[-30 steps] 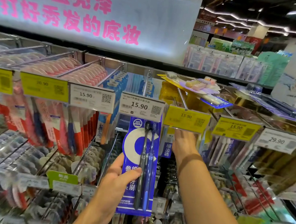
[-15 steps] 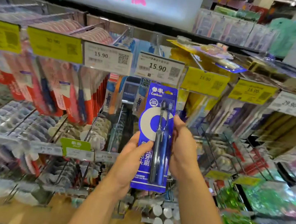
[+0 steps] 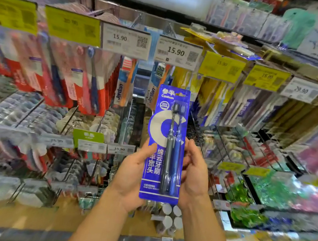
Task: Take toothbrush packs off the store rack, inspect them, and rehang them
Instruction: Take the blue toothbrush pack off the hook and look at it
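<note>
Store rack (image 3: 126, 116) behind, blue toothbrush pack (image 3: 166, 145) upright between both gripping hands: left (image 3: 134, 175), right (image 3: 194, 175).

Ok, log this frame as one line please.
phase: inspect | pack: off rack, upright, front to camera | left hand: holds pack | right hand: holds pack | rehang: not yet

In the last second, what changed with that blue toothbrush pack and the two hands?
The blue toothbrush pack came down clear of the 15.90 price tag. The right hand left the rack and took its right edge. The left hand kept holding it, front facing the camera.
</note>
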